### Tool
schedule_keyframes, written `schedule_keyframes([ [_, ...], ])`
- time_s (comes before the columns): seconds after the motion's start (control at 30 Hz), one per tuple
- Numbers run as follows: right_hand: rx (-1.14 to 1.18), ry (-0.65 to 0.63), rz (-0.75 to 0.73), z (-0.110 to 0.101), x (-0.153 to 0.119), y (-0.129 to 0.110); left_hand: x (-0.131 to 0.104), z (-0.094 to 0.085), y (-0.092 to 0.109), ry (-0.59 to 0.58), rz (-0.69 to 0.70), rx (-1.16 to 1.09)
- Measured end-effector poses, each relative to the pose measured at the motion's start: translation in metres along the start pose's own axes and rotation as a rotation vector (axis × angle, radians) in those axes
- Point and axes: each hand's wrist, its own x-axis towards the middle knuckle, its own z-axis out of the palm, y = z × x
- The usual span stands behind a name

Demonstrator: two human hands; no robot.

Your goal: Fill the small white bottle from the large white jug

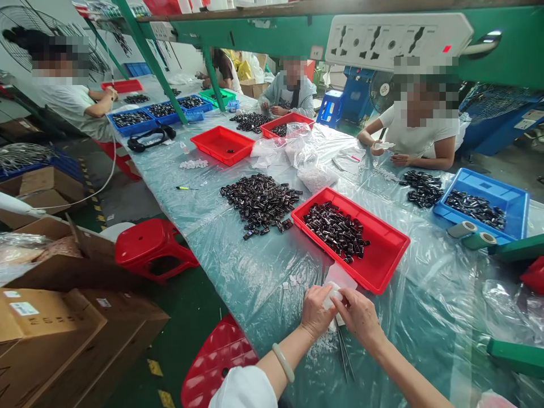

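Observation:
My left hand and my right hand meet over the near side of the table. Both are closed, their fingertips pinching a small white piece whose exact kind I cannot make out. A thin white sheet lies just beyond them, against the near side of a red tray. Small black parts fill the left portion of that tray. Metal tweezers lie below my hands, their upper end hidden. Several small white squares are scattered to the left of my fingers.
A big heap of black parts is left of the tray. A plastic bag lies behind it. Blue tray and rolls stand right. Co-workers sit around the table. A green beam with a power strip crosses above; red stools stand left.

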Motion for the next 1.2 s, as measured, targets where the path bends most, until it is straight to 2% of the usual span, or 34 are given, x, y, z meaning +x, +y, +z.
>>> schedule_keyframes([
  [0.23, 0.002, 0.026, 0.007, -0.008, 0.003, -0.001, 0.005, -0.001, 0.006, 0.013, 0.025, 0.003],
  [0.47, -0.024, 0.054, 0.092, -0.021, 0.024, 0.015, 0.043, 0.002, 0.020, -0.036, 0.046, 0.023],
  [0.67, -0.054, 0.046, 0.136, -0.007, 0.033, 0.031, 0.060, 0.008, 0.022, -0.078, 0.017, 0.049],
  [0.97, -0.070, 0.004, 0.209, 0.018, 0.029, 0.042, 0.054, 0.020, 0.007, -0.041, -0.016, 0.042],
  [1.2, -0.045, -0.027, 0.156, 0.023, 0.027, 0.050, 0.051, 0.026, 0.000, -0.042, 0.044, 0.014],
])
